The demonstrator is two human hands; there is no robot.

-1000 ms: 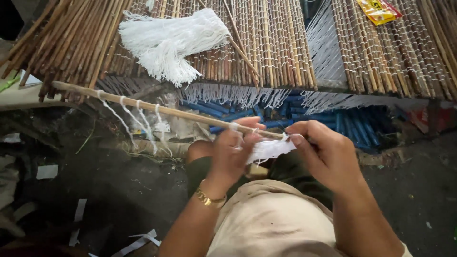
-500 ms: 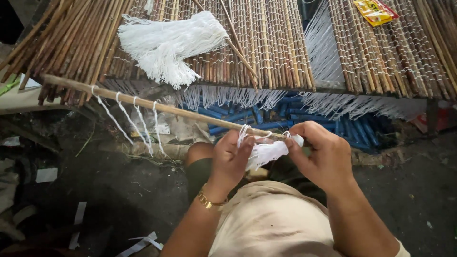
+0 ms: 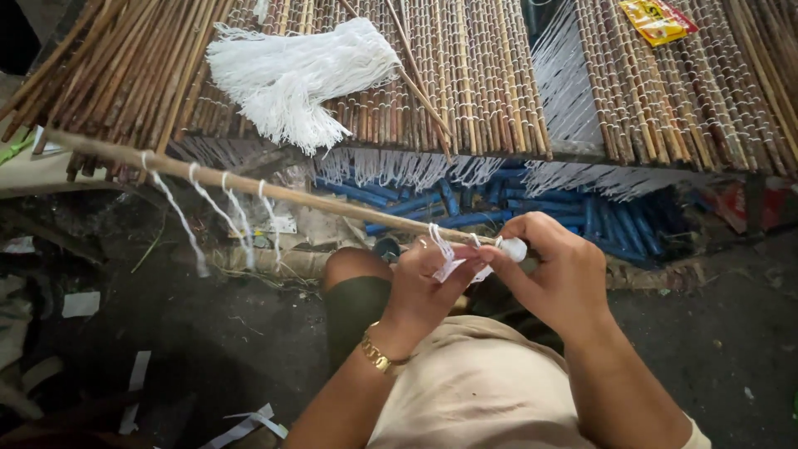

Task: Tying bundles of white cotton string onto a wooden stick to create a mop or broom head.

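Nearest the camera: beige cloth over the lap, one knee bare. A gold bracelet [image 3: 376, 357] sat on the left wrist.

Left hand [image 3: 426, 287] was closed in a pinch grip on strands of white thread [image 3: 450, 259] at the near end of a long bamboo stick [image 3: 249, 185]. Right hand [image 3: 559, 274] was closed too, its grip pinching the stick's thread-wrapped tip [image 3: 513, 248], just right of the left hand's grip; fingertips of both nearly touching.

From the two grips the stick ran up and left, tilted, with four short white ties [image 3: 226, 214] hanging off it well away from the hands.

Below and left of the grips: dark dirt floor [image 3: 208, 333], littered with white paper scraps [image 3: 81, 302].

Beyond the grips: blue tubes [image 3: 465, 204] stacked under the bench.

Farther: the bench [image 3: 582, 152] carried woven bamboo matting [image 3: 482, 75], white fringe hanging off its near edge. A loose bundle of white thread [image 3: 295, 75] lay on the matting, up and left of the grips. A yellow packet [image 3: 661, 18] lay far up right.
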